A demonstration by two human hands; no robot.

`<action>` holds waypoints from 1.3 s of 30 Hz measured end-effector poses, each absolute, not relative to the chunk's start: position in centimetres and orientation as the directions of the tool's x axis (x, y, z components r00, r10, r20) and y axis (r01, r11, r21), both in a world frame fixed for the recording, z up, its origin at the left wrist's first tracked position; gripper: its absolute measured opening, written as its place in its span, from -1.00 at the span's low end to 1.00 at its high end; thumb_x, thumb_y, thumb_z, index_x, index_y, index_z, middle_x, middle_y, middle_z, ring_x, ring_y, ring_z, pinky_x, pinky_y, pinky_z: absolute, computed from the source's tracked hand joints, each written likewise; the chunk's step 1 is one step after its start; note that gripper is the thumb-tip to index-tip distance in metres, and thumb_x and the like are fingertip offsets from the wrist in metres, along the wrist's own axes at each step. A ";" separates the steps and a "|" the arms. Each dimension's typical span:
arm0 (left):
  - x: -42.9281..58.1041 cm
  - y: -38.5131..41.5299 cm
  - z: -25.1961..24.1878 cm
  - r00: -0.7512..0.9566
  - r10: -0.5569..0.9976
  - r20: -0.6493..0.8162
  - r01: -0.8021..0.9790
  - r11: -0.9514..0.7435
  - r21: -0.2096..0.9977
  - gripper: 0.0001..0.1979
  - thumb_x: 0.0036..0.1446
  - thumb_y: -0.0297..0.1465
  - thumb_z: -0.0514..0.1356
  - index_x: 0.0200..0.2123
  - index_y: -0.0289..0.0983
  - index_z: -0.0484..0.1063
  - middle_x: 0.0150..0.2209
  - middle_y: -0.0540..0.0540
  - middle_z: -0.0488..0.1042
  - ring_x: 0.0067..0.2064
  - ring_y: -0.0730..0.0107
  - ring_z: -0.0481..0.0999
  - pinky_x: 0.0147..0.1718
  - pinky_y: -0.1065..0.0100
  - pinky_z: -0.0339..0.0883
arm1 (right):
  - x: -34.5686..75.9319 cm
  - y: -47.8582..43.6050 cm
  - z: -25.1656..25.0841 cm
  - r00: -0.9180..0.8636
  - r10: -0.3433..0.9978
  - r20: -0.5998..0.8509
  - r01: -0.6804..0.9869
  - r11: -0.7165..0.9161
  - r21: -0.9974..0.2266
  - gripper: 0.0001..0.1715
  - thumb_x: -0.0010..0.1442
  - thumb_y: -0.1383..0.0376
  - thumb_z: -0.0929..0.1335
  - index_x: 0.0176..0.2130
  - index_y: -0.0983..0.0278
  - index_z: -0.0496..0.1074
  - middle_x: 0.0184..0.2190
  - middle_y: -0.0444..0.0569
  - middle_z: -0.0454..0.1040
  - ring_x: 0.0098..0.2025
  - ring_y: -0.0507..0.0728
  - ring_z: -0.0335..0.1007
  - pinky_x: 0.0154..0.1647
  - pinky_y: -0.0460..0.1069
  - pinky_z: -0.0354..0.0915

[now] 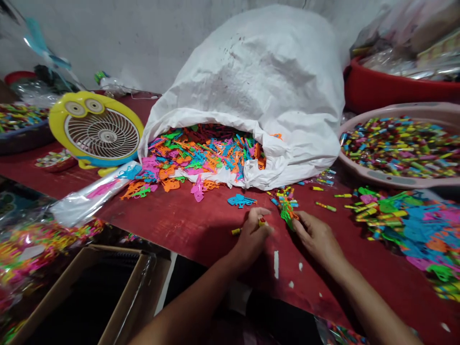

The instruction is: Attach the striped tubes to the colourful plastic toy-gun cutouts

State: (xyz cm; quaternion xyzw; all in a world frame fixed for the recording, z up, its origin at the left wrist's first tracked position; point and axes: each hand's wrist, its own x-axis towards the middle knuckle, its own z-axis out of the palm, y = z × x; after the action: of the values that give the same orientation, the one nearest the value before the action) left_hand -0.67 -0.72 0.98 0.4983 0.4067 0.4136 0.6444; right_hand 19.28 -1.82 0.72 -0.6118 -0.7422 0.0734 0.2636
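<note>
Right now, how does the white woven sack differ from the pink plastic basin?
The white woven sack is soft and slumped, while the pink plastic basin is rigid and round. The sack spills flat cut-out shapes; the basin holds small tubes. Both hold coloured pieces.

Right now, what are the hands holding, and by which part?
The left hand grips a small yellow tube around its middle. The right hand touches the lower end of a green plastic piece; whether it grips cannot be told.

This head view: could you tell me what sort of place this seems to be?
Probably a small workshop where plastic toys are put together by hand: a white sack spills coloured plastic pieces, a pink basin holds small tubes, and a cardboard box stands nearby.
</note>
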 end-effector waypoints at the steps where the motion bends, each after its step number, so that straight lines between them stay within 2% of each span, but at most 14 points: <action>1: -0.5 -0.5 0.9 0.319 0.942 -0.103 -0.109 0.144 0.984 -0.74 0.13 -0.43 0.11 -0.07 -0.25 0.30 -0.40 0.06 0.27 -0.37 0.46 0.26 -0.34 0.43 0.18 | 19.4 -2.0 0.8 -0.093 0.953 0.288 0.852 0.226 -0.473 -0.69 0.36 0.20 0.19 -0.26 0.27 0.43 -0.41 -0.05 0.49 -0.40 0.10 0.40 -0.37 -0.06 0.27; 3: -0.1 -0.3 0.5 0.300 0.950 -0.081 -0.100 0.116 0.988 -0.85 0.23 -0.35 0.06 -0.18 -0.26 0.31 -0.44 0.05 0.26 -0.40 0.45 0.25 -0.36 0.41 0.17 | 19.2 -2.3 1.0 -0.096 0.956 0.278 0.837 0.229 -0.498 -0.71 0.36 0.18 0.21 -0.21 0.26 0.44 -0.35 -0.03 0.51 -0.33 0.11 0.43 -0.30 -0.05 0.29; 4: 0.2 -0.3 0.3 0.298 0.952 -0.068 -0.115 0.107 0.988 -0.85 0.25 -0.31 0.04 -0.22 -0.26 0.31 -0.47 0.06 0.25 -0.43 0.46 0.24 -0.39 0.41 0.16 | 19.1 -2.4 1.1 -0.109 0.954 0.279 0.841 0.238 -0.486 -0.72 0.35 0.19 0.21 -0.20 0.26 0.43 -0.33 -0.02 0.51 -0.31 0.12 0.44 -0.27 -0.04 0.29; 8: 0.8 -0.5 -0.1 0.302 0.953 -0.028 -0.186 0.088 0.979 -0.81 0.24 -0.30 0.07 -0.26 -0.29 0.39 -0.49 0.07 0.26 -0.45 0.48 0.24 -0.40 0.42 0.15 | 18.7 -2.3 1.1 -0.126 0.956 0.265 0.916 0.214 -0.338 -0.74 0.33 0.21 0.21 -0.36 0.23 0.35 -0.46 -0.06 0.40 -0.44 0.11 0.34 -0.40 -0.04 0.18; 11: 0.5 -0.7 0.2 0.301 0.954 -0.003 -0.189 0.062 0.980 -0.84 0.19 -0.36 0.12 -0.25 -0.31 0.44 -0.44 0.05 0.30 -0.39 0.48 0.26 -0.35 0.44 0.16 | 18.7 -2.2 0.7 -0.141 0.962 0.236 0.939 0.205 -0.277 -0.72 0.33 0.18 0.21 -0.39 0.23 0.31 -0.47 -0.08 0.34 -0.46 0.11 0.29 -0.43 -0.04 0.13; 14: 0.3 -0.7 0.4 0.291 0.956 -0.028 -0.172 0.081 0.982 -0.86 0.16 -0.40 0.15 -0.23 -0.32 0.44 -0.46 0.07 0.28 -0.41 0.50 0.23 -0.38 0.45 0.13 | 18.4 -2.4 0.6 -0.147 0.958 0.245 0.913 0.227 -0.339 -0.68 0.34 0.14 0.22 -0.38 0.23 0.32 -0.46 -0.08 0.34 -0.43 0.10 0.30 -0.41 -0.04 0.16; 18: 0.5 -0.7 0.3 0.272 0.961 -0.052 -0.171 0.102 0.980 -0.88 0.12 -0.43 0.16 -0.25 -0.31 0.41 -0.50 0.11 0.24 -0.47 0.53 0.18 -0.43 0.46 0.10 | 17.2 -3.6 1.6 -0.055 0.965 0.257 0.757 0.208 -0.619 -0.70 0.35 0.11 0.24 -0.31 0.25 0.37 -0.49 -0.13 0.37 -0.47 0.06 0.30 -0.45 -0.08 0.19; 21: 0.6 -0.7 0.2 0.265 0.963 -0.056 -0.156 0.100 0.983 -0.89 0.05 -0.46 0.19 -0.29 -0.30 0.38 -0.53 0.13 0.20 -0.51 0.55 0.14 -0.48 0.47 0.07 | 16.1 -4.7 2.8 0.000 0.965 0.262 0.675 0.193 -0.712 -0.74 0.34 0.14 0.27 -0.31 0.23 0.38 -0.56 -0.18 0.34 -0.54 0.04 0.26 -0.54 -0.10 0.17; 25: 0.5 -0.6 -0.3 0.301 0.951 -0.069 -0.188 0.130 0.973 -0.82 0.00 -0.51 0.15 -0.26 -0.28 0.37 -0.51 0.12 0.24 -0.49 0.54 0.18 -0.47 0.47 0.09 | 14.7 -5.6 4.0 -0.047 0.931 0.363 0.697 0.291 -0.656 -0.83 0.33 0.21 0.29 -0.30 0.22 0.39 -0.52 -0.16 0.37 -0.52 0.03 0.30 -0.48 -0.09 0.21; 30: 0.4 -0.4 -0.8 0.328 0.943 -0.049 -0.211 0.124 0.970 -0.69 -0.13 -0.62 0.08 -0.25 -0.27 0.37 -0.40 0.06 0.37 -0.41 0.50 0.29 -0.39 0.46 0.19 | 13.5 -5.8 3.9 -0.110 0.923 0.369 0.712 0.332 -0.619 -0.81 0.35 0.24 0.27 -0.32 0.22 0.37 -0.50 -0.15 0.37 -0.49 0.04 0.31 -0.45 -0.10 0.22; 39: 0.5 -0.5 -0.8 0.291 0.957 0.004 -0.084 0.021 0.996 -0.73 -0.06 -0.61 0.07 -0.27 -0.24 0.37 -0.33 0.01 0.46 -0.30 0.39 0.40 -0.26 0.41 0.30 | 12.7 -6.0 3.2 -0.092 0.902 0.422 0.766 0.335 -0.548 -0.81 0.35 0.26 0.25 -0.32 0.22 0.34 -0.47 -0.12 0.37 -0.44 0.05 0.33 -0.40 -0.09 0.22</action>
State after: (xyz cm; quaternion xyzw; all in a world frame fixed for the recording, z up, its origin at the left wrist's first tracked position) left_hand 0.49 -0.52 -0.85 0.5439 0.4013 0.4400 0.5912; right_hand 12.75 -5.97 3.22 -0.5690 -0.7329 0.0939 0.3609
